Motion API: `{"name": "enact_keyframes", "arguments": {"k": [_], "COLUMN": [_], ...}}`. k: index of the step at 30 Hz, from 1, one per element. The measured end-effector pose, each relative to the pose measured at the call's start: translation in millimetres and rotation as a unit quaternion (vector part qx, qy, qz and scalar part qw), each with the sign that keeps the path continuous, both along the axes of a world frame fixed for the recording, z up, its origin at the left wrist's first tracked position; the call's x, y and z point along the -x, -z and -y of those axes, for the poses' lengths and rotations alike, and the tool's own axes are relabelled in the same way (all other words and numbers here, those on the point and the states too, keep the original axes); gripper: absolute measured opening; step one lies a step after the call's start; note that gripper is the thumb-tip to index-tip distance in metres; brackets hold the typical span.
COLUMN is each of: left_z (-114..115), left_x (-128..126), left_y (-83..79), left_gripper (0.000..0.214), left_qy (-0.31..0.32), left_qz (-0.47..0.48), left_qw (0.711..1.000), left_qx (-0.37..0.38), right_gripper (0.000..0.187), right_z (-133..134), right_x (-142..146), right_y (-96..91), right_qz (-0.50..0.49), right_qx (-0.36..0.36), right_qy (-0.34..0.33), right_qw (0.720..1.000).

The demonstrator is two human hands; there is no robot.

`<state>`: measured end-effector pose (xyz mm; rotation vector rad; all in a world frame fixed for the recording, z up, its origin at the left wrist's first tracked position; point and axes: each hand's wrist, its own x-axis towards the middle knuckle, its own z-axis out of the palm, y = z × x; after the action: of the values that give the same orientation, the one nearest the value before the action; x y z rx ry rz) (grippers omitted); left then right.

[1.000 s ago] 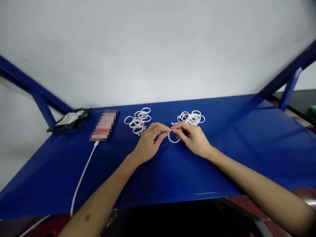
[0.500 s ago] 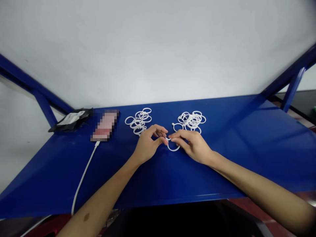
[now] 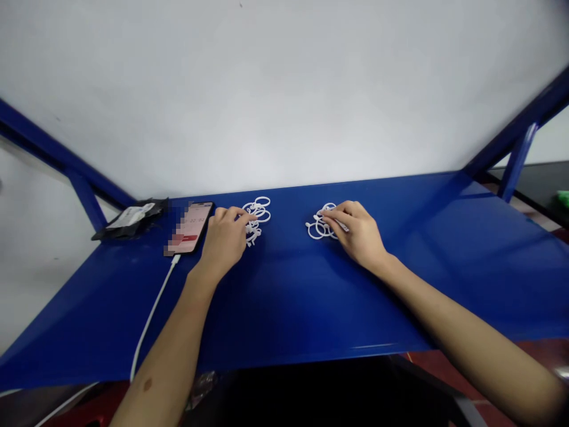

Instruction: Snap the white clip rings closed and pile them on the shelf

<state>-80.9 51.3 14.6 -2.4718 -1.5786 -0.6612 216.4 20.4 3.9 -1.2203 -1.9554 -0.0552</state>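
Note:
Two heaps of white plastic rings lie on the blue table (image 3: 288, 296). My left hand (image 3: 224, 240) rests at the left heap of rings (image 3: 260, 209), next to a phone, with its fingertips pinched together on a white ring at the heap's near edge. My right hand (image 3: 358, 234) covers most of the right heap of rings (image 3: 316, 228). Its fingers are curled and pinch a ring there. Bare blue surface separates the two hands.
A phone (image 3: 191, 228) lies left of my left hand, and its white cable (image 3: 149, 320) runs off the front edge. A black packet with a white label (image 3: 128, 218) sits at the far left corner. Blue frame struts (image 3: 515, 160) rise at both sides against a white wall.
Both hands held one ring together at the table's middle. They have since parted: the left went to the left heap, the right to the right heap.

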Motion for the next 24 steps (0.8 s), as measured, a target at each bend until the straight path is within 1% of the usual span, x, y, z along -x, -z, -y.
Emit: {"name": "enact_keyframes", "arguments": {"k": [3, 7, 10, 13, 17, 20, 22, 24], "left_z": [-4, -5, -5, -3, 4, 11, 16, 20], "left_x": [9, 9, 7, 2, -8, -15, -20, -26], "left_y": [6.2, 11.6, 10.2, 5.4, -3.2, -8.9, -10.9, -11.0], "left_gripper": [0.026, 0.020, 0.018, 0.018, 0.019, 0.015, 0.012, 0.015], "left_qy": [-0.002, -0.008, -0.019, -0.023, -0.013, -0.014, -0.019, 0.001], "left_qz": [-0.031, -0.038, -0.032, -0.003, 0.065, 0.147, 0.227, 0.323], "left_qw": [0.999, 0.999, 0.999, 0.999, 0.997, 0.989, 0.973, 0.940], "left_qx": [0.006, -0.002, -0.018, -0.037, -0.034, -0.021, 0.026, 0.109], "right_gripper": [0.027, 0.027, 0.026, 0.025, 0.025, 0.026, 0.027, 0.029], "right_z": [-11, -17, -15, -9, 0, 7, 11, 16], "right_x": [-11, -13, -10, -5, 4, 12, 17, 22], "right_y": [7.3, 10.6, 7.4, 3.1, 0.1, -1.5, -3.2, -5.0], "right_qz": [0.043, 0.080, 0.083, 0.075, 0.070, 0.067, 0.063, 0.048], "right_qx": [-0.013, -0.017, -0.019, -0.019, -0.018, -0.013, -0.002, 0.014], "right_qy": [0.032, 0.059, 0.070, 0.060, 0.024, -0.007, -0.030, -0.060], "right_qw": [0.998, 0.995, 0.994, 0.995, 0.997, 0.998, 0.998, 0.997]}}
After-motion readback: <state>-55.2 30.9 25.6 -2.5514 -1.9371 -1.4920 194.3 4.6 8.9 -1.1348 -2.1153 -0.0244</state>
